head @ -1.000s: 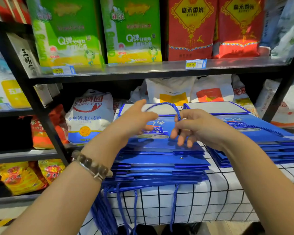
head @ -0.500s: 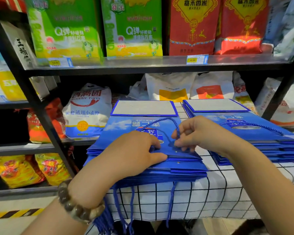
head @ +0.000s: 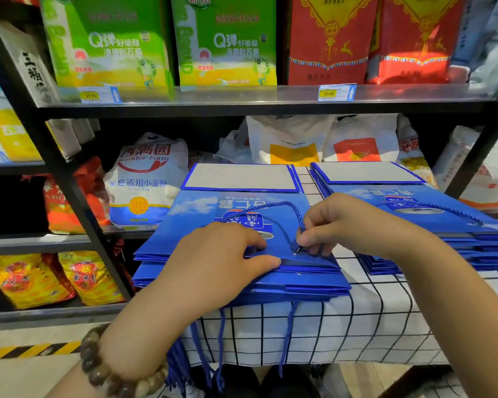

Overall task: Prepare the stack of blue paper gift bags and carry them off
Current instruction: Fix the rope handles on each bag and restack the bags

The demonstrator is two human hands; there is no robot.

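A stack of flat blue paper gift bags [head: 184, 225] lies on a table with a white grid-pattern cloth [head: 357, 326]. My left hand [head: 213, 259] rests palm-down on the near edge of the top bag, thumb along the fold. My right hand [head: 337, 222] pinches the end of the top bag's blue cord handle [head: 288, 206] at the eyelet near that edge. The cord loops up over the bag's face. Several blue cords hang over the table's front. A second stack of blue bags [head: 414, 211] sits to the right.
A black metal shelf unit [head: 69, 196] stands behind and to the left, holding green and red rice bags [head: 227, 38], a white flour sack [head: 147, 179] and yellow packets [head: 26, 277]. A yellow-black floor stripe [head: 26, 350] runs at lower left.
Both hands came down from a raised position onto the left stack. The left hand now presses the top bag flat; the right hand lowered the cord handle to the bag's near edge.
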